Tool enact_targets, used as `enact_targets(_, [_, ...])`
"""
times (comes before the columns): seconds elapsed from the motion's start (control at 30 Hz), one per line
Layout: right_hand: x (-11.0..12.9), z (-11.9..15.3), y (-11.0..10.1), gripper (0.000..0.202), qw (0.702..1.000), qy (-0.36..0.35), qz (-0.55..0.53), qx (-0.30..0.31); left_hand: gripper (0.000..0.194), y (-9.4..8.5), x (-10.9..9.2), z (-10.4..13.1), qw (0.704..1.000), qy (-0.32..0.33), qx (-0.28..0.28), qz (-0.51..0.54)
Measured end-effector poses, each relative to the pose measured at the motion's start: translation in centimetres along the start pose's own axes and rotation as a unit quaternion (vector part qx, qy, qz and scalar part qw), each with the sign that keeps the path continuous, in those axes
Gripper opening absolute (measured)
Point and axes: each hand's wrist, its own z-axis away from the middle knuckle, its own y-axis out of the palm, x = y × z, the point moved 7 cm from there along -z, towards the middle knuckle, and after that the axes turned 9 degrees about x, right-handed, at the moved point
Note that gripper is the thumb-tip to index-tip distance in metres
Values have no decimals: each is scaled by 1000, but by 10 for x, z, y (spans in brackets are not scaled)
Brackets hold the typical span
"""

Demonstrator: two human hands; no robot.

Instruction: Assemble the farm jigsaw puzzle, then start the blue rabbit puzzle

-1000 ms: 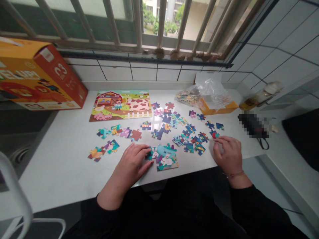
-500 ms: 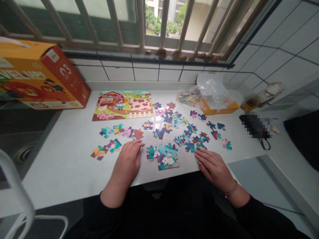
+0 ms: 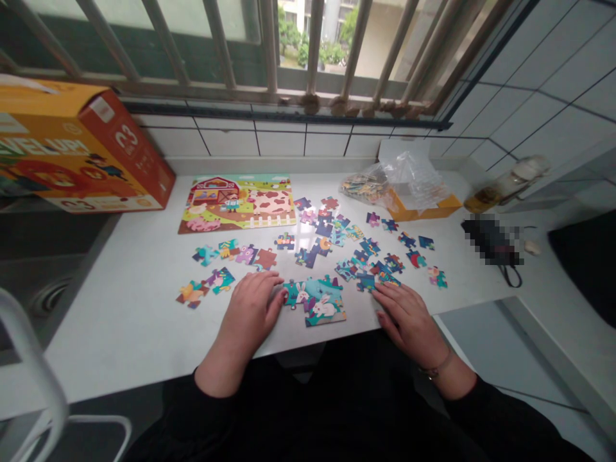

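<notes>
A joined puzzle section point(image 3: 323, 300) with two white rabbits on teal lies near the counter's front edge. My left hand point(image 3: 251, 313) rests at its left side, thumb and forefinger apart at that edge. Whether they touch it I cannot tell. On the right, my right hand point(image 3: 408, 319) lies on the counter with fingers stretched out and the thumb apart. Its fingertips meet the near side of a cluster of blue loose puzzle pieces point(image 3: 366, 281). More loose pieces, orange and teal point(image 3: 193, 293), are scattered left of and beyond my left hand.
A finished-looking farm puzzle point(image 3: 235, 204) lies at the back. An orange box point(image 3: 120, 154) stands at the left. Bagged pieces point(image 3: 364, 186), a yellow tray point(image 3: 426, 210) with clear plastic and a bottle point(image 3: 507, 185) are at the back right, under the barred window.
My left hand has shifted slightly right, its thumb now showing beside the rabbit section. My right hand has moved slightly left. The puzzle pieces appear to have stayed put.
</notes>
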Motion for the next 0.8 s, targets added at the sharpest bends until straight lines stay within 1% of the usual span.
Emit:
enact_targets(0.13, [-1,5,-4,45,1000,8,1,-6,22,2,-1,0,1000,6,13,0])
enact_targets(0.27, [-4,12,-5,36,1000,14,-11,-3,23,1,-1,-1,1000,5,13,5])
enact_targets(0.4, [-10,15,-6,30,1000,22,-1,-3,22,2,-5,-1,999,29,27,23])
enact_targets(0.5, [-17,13,-9,27,999,36,7,-9,21,2,-10,-1,997,54,43,37])
enact_targets(0.67, [-28,4,-16,21,998,61,19,-18,17,5,-18,-1,991,92,87,46])
enact_targets(0.8, [-30,-5,-20,22,996,79,19,-33,17,4,-18,-1,990,96,84,54])
